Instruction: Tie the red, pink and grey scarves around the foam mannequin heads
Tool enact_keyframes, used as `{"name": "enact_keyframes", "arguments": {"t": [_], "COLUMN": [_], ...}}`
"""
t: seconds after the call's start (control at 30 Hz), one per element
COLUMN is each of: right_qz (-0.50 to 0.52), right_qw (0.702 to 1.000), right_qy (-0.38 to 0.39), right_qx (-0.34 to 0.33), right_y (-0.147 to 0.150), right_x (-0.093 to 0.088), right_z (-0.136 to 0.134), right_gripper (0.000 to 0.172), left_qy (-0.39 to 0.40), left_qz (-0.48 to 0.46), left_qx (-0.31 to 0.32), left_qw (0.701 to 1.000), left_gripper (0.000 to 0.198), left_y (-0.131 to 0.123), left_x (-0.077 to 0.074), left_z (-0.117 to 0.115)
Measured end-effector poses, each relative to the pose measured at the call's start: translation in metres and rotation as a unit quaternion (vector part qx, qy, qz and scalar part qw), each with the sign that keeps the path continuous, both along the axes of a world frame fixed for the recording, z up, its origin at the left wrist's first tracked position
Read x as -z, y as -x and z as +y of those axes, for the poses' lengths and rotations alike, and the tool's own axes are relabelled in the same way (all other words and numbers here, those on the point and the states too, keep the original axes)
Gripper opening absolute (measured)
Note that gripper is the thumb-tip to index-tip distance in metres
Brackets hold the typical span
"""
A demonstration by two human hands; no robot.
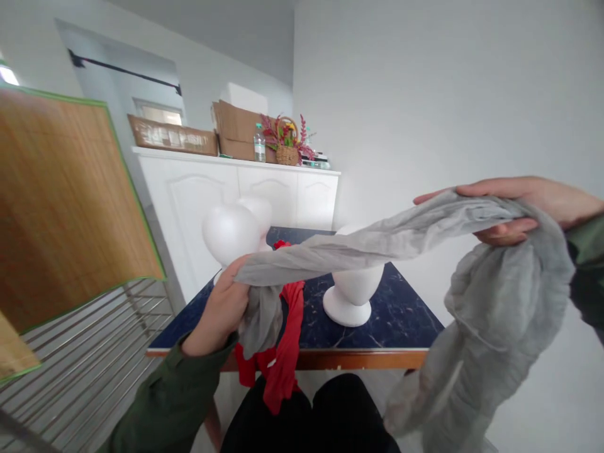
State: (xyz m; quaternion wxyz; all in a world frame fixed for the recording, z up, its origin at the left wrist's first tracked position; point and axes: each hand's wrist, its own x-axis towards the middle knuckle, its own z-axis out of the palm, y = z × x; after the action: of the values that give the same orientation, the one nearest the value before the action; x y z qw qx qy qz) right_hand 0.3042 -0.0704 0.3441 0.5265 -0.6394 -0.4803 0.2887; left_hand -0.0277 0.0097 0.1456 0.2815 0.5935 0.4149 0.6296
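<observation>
A long grey scarf is stretched between my two hands, gathered lengthwise. My left hand is closed around one end, and a short tail hangs below it. At the right, my right hand grips the scarf between thumb and fingers, with a long loose part drooping beneath. Behind the stretched cloth a white foam mannequin head stands on the table, its upper part mostly hidden. A red cloth hangs over the table's front edge near my left hand.
The blue marble-patterned table also carries white foam heads at the left. Metal rack bars and a bamboo mat are on the left. On the white cabinet are cardboard boxes, a bottle and a flower basket.
</observation>
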Motion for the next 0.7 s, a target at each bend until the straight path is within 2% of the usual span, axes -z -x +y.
{"name": "enact_keyframes", "arguments": {"t": [0.1, 0.17, 0.27, 0.37, 0.43, 0.53, 0.6, 0.63, 0.7], "right_qz": [0.038, 0.06, 0.089, 0.105, 0.105, 0.104, 0.107, 0.108, 0.105], "right_qw": [0.984, 0.983, 0.985, 0.985, 0.984, 0.985, 0.985, 0.985, 0.986], "right_qy": [0.126, 0.108, 0.095, 0.112, 0.127, 0.134, 0.131, 0.129, 0.123], "right_qx": [-0.118, -0.135, -0.11, -0.079, -0.063, -0.042, -0.03, -0.03, -0.05], "right_y": [-0.013, -0.021, -0.031, -0.035, -0.036, -0.039, -0.042, -0.044, -0.046], "right_x": [0.002, 0.004, 0.012, 0.023, 0.028, 0.033, 0.034, 0.035, 0.036], "right_z": [-0.006, -0.008, -0.008, -0.008, -0.008, -0.008, -0.007, -0.006, -0.006], "right_gripper": [0.038, 0.039, 0.039, 0.035, 0.035, 0.036, 0.035, 0.035, 0.034], "left_qy": [-0.015, -0.041, -0.062, -0.031, 0.031, 0.147, 0.175, 0.167, 0.116], "left_qz": [0.059, 0.107, 0.138, 0.136, 0.109, 0.062, 0.099, 0.139, 0.224], "left_qx": [0.012, 0.006, -0.009, 0.007, 0.046, 0.156, 0.211, 0.218, 0.195], "left_qw": [0.998, 0.993, 0.988, 0.99, 0.992, 0.975, 0.957, 0.951, 0.948], "left_gripper": [0.034, 0.033, 0.032, 0.033, 0.036, 0.038, 0.037, 0.036, 0.037], "left_y": [0.003, 0.006, 0.012, 0.017, 0.017, 0.013, 0.01, 0.009, 0.008], "left_x": [-0.006, -0.006, -0.001, 0.002, 0.001, 0.0, 0.002, 0.004, 0.009], "left_z": [-0.01, -0.015, -0.023, -0.032, -0.035, -0.033, -0.027, -0.024, -0.019]}}
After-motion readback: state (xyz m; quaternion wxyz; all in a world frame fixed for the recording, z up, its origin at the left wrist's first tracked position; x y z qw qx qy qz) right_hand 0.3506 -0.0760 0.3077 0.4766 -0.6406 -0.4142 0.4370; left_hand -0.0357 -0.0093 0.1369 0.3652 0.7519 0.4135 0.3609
